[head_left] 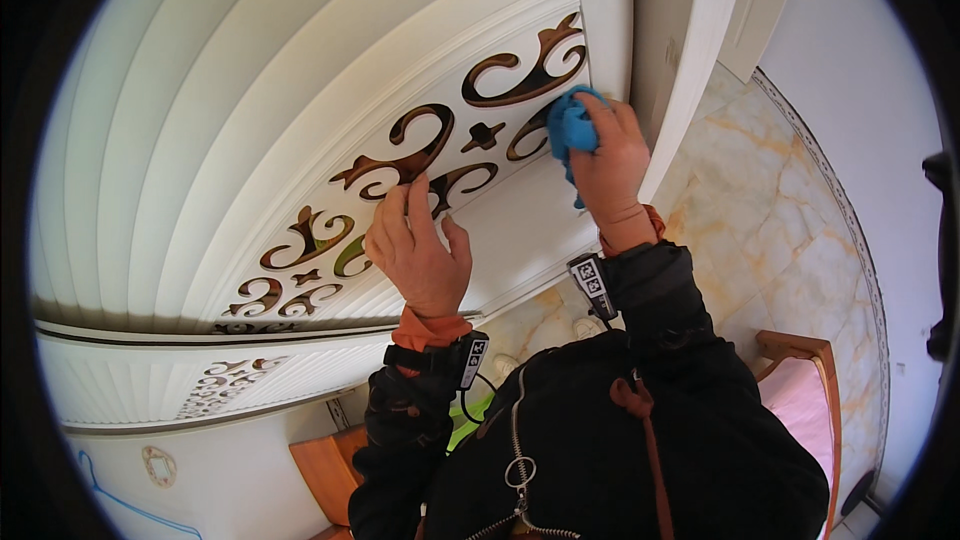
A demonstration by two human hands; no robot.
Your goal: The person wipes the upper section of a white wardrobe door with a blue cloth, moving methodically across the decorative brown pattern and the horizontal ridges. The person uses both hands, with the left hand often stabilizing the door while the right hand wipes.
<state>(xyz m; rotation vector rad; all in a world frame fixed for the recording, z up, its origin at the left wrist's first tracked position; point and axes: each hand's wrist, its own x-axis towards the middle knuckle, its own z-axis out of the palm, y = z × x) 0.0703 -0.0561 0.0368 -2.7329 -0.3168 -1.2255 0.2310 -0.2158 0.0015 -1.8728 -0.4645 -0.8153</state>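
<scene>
My right hand [612, 172] presses a crumpled blue cloth [571, 126] against a white carved panel [300, 140] with scroll-shaped cut-outs, near the panel's right end. My left hand [418, 252] rests flat on the same panel, fingers spread and gripping the edge of a cut-out near the middle. It holds nothing loose. Both wrists carry small black trackers over orange cuffs and dark sleeves.
A white door frame post [690, 60] rises just right of the cloth. Below lies a marble-patterned tile floor [790, 220]. A wooden chair with a pink seat [805, 390] stands at lower right, and another wooden piece [325, 470] at lower left.
</scene>
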